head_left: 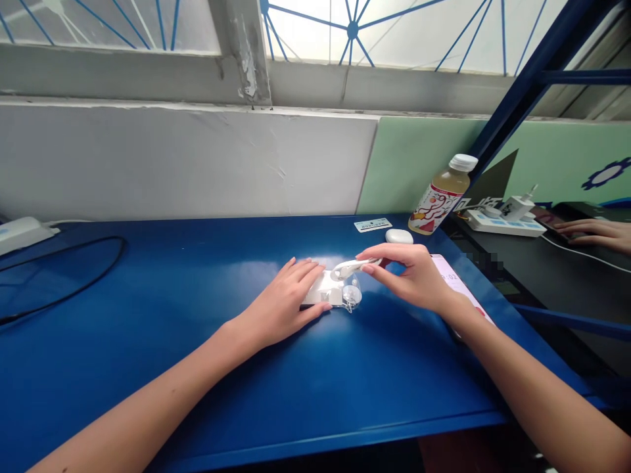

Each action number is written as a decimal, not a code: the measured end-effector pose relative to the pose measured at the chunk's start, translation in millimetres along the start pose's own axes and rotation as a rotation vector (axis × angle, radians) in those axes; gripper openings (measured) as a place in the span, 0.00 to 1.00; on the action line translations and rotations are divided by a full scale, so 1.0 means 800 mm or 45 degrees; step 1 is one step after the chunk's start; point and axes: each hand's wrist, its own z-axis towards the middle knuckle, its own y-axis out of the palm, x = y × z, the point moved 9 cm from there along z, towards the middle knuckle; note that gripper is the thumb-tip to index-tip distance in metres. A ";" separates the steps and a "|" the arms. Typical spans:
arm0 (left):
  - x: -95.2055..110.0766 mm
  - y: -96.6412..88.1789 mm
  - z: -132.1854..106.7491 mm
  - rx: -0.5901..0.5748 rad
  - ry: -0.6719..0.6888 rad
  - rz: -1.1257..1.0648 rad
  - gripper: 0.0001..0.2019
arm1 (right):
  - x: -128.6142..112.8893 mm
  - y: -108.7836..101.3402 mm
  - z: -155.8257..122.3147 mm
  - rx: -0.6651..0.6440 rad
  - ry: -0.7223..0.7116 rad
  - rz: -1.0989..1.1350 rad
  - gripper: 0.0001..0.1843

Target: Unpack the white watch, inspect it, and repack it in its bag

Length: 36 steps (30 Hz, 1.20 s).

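The right hand [417, 274] pinches a hard-to-see white thing [348, 268] over a flat white block [333, 295]. The left hand [286, 299], spread, hides some of that block. The right arm [517, 374] covers part of a phone [457, 281] near the table's [355, 381] right edge.

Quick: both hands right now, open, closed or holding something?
Left hand: open, fingers extended, resting on a flat white rectangular object.
Right hand: closed, pinching a slim white cable-like item between thumb and fingers.

Bright windows [404, 39], soft glare on desktop [335, 374]
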 end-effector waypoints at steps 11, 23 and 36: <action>-0.009 -0.009 0.001 0.052 -0.070 0.017 0.24 | 0.012 -0.002 0.001 -0.054 0.048 -0.061 0.10; -0.012 -0.016 0.000 0.105 -0.097 0.070 0.23 | 0.023 -0.002 0.001 -0.159 0.061 -0.069 0.07; -0.009 -0.008 0.001 0.088 -0.055 0.075 0.25 | 0.025 0.022 -0.001 -0.223 0.059 0.138 0.13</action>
